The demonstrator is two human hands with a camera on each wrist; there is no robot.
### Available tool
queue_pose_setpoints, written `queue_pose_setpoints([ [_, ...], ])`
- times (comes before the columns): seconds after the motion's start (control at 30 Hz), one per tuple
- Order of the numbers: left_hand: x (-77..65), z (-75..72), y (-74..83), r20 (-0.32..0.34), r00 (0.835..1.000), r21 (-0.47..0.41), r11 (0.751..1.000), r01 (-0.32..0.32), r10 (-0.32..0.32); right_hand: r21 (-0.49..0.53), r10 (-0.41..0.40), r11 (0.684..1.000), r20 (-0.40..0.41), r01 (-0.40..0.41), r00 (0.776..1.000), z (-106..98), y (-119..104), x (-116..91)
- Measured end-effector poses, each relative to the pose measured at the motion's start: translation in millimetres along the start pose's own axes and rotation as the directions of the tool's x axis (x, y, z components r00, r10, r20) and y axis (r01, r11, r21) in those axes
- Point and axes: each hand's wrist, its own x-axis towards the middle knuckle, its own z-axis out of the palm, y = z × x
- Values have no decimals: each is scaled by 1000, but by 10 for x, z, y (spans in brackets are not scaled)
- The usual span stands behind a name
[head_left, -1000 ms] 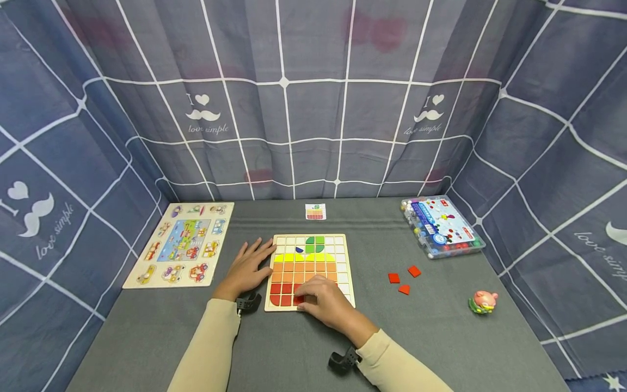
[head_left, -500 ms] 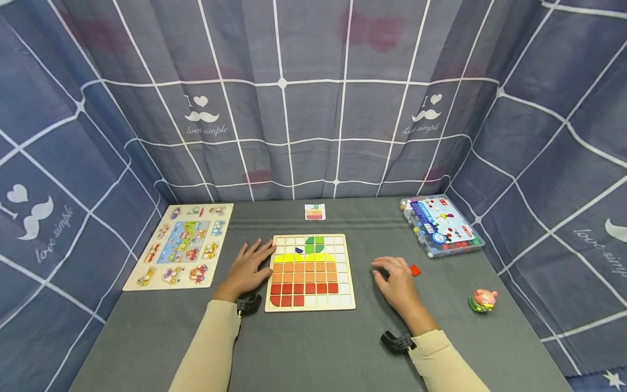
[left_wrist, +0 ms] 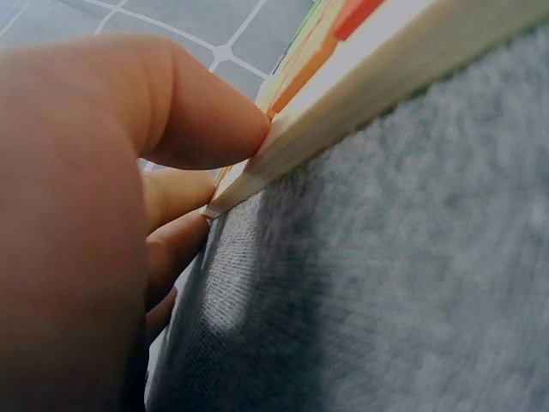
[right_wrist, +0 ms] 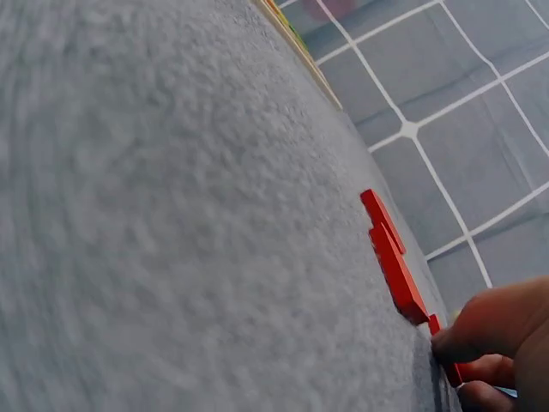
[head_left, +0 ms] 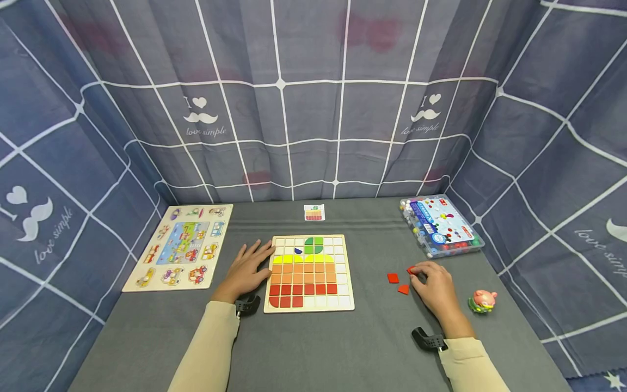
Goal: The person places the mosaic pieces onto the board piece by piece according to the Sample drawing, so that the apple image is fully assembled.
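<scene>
A wooden grid board [head_left: 320, 301] lies in the middle of the table, with rows of red, orange and yellow tiles, a green group near the top and a small blue piece. My left hand [head_left: 246, 272] rests at its left side, fingers extended, the thumb [left_wrist: 223, 129] touching the board's edge in the left wrist view. To the right, my right hand [head_left: 433, 286] pinches a red tile [head_left: 410, 270] between thumb and fingers, which partly hide it. Two more red pieces lie beside it: a square tile [head_left: 393, 278] and a tile with a curved side [head_left: 403, 289].
A picture puzzle board [head_left: 217, 261] lies at the left. Behind the grid board is a small pattern card [head_left: 314, 213]. A clear case of colored beads [head_left: 443, 226] stands at the back right, a pink pig figure [head_left: 483, 300] at the right. Curtains [head_left: 313, 109] enclose the table.
My right hand has left the board, where a red tile now sits in the bottom row, and moved right to the loose red pieces, taking hold of the farthest. The left hand stays put.
</scene>
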Motion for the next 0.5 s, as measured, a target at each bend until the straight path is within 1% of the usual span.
queue_pose_setpoints([
  [0.1,1,7,-10,8,1000,4,1000,10,-10,-5,-36,999,-35,36,999,33,-20,5],
  [0.2,4,8,-3,10,1000,3,1000,13,-13,-7,-58,998,-54,58,997,56,-36,7],
  [0.27,6,6,4,7,1000,8,1000,14,-14,-2,-70,998,-62,71,996,75,-70,8],
  [0.33,7,1,7,4,1000,8,1000,13,-13,8,-100,995,-83,101,992,117,-121,15],
  [0.43,5,-3,9,-1,1000,8,1000,12,-12,40,-179,982,-119,185,977,221,-243,41],
  [0.5,4,0,13,-7,1000,6,1000,7,-7,56,-244,966,-133,253,961,306,-340,68],
])
